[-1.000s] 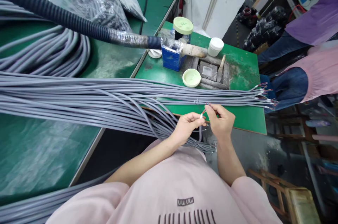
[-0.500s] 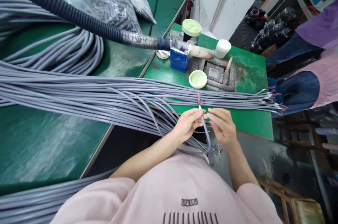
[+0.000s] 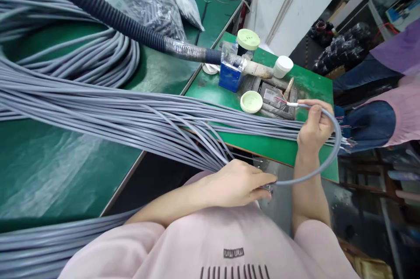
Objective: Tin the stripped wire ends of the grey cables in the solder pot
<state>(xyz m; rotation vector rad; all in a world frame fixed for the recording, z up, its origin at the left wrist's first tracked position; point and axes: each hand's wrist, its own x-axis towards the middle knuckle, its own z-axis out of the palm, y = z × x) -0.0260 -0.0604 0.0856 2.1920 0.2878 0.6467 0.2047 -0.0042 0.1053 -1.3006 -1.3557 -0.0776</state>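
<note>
A single grey cable (image 3: 332,156) bends in a wide loop between my hands. My right hand (image 3: 315,126) pinches it near its stripped end, where a white sleeve (image 3: 292,104) and thin coloured wires (image 3: 281,98) point left. Those wires lie over or just above the square metal pot (image 3: 271,96) set in a grimy frame; I cannot tell if they touch it. Lower down, my left hand (image 3: 241,182) closes thumb and fingers around the same cable, in front of my shirt. A thick bundle of grey cables (image 3: 157,114) runs behind both hands along the green bench.
A black ribbed hose (image 3: 131,27) ends in a pale nozzle (image 3: 259,68) by a blue box (image 3: 229,76). Near the pot are a shallow pale-green lid (image 3: 251,102), a white tub (image 3: 282,67) and a wooden-handled tool (image 3: 288,88). A person in jeans (image 3: 369,123) stands at the right.
My right hand has taken the cable end and moved it up and right, turning the wires left over the pot. My left hand has dropped lower along the cable. The view has shifted slightly.
</note>
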